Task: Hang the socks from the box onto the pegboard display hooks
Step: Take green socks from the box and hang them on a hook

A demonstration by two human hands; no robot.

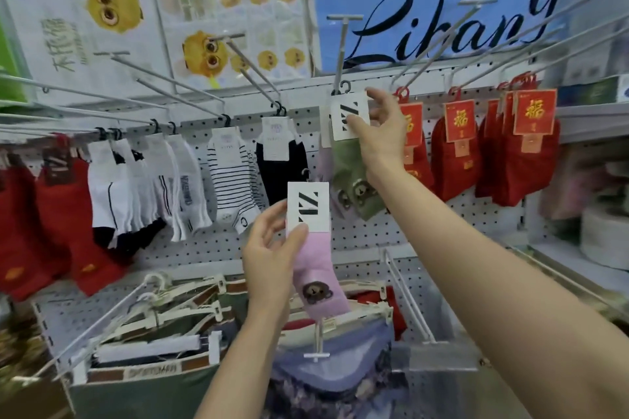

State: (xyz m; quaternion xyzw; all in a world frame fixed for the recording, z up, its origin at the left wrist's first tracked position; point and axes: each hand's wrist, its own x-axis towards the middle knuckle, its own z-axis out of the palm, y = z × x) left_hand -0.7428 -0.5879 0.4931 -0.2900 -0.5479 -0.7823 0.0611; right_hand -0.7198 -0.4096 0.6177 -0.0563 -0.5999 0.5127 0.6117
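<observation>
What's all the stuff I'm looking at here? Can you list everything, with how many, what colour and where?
Pink bear sock: one, pink, white card on top, held low at centre.
Green bear sock: one, green, white card, at the centre hook.
Red socks: several pairs, red with red-gold cards, hanging right; more red ones far left.
White socks: several, white with dark trim, hanging left.
Striped socks: one pair seen, white with black stripes, left of centre.
Black sock: one, hanging beside the striped.
Pegboard: one, white, behind everything.
Blue sign: one, top right.
Left hand: grips the pink sock's card.
Right hand: holds the green sock's card.
</observation>
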